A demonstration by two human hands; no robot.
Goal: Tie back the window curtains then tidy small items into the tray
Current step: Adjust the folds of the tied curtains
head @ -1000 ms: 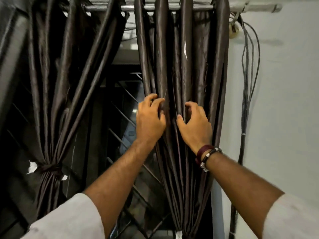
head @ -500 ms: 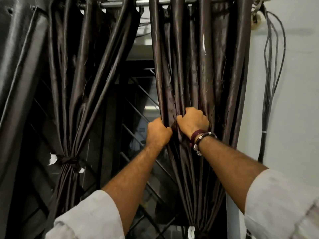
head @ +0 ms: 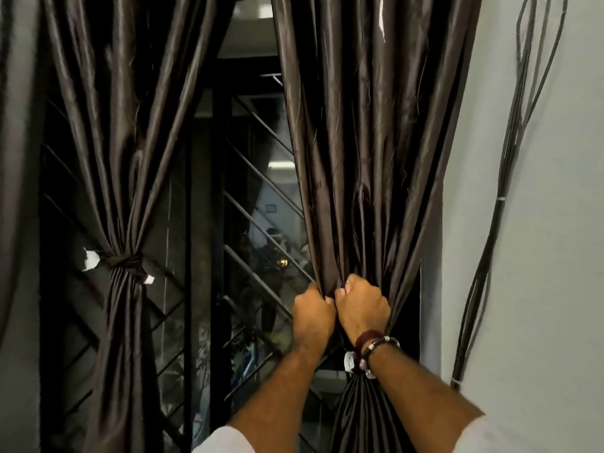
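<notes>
Right curtain, dark brown satin, hanging just left of pale wall, bunched tight at its lower part by both hands. Left hand fisted, fingers clenched round fabric on window side of bunch; right hand fisted too, fingers curled into folds, knuckles touching left hand's. Both grasping same gather, w/ pleats fanning upward from grip. Below grip, rest of right curtain dropping in narrow bundle behind right forearm. Dark red band & beaded bracelet on right wrist; small white tag showing on fabric just beside bracelet. White sleeves at bottom edge, both arms. Left curtain, same fabric, across window from right curtain: already cinched w/ knotted tie-back of matching cloth, white scraps poking out either side of knot. Between the 2 curtains, window w/ diagonal metal grille bars, dim view beyond, too murky to make out. Bundle of dark cables running down wall, well right of right curtain, bound w/ pale ties in 2 spots. Tray & small items not in shot.
</notes>
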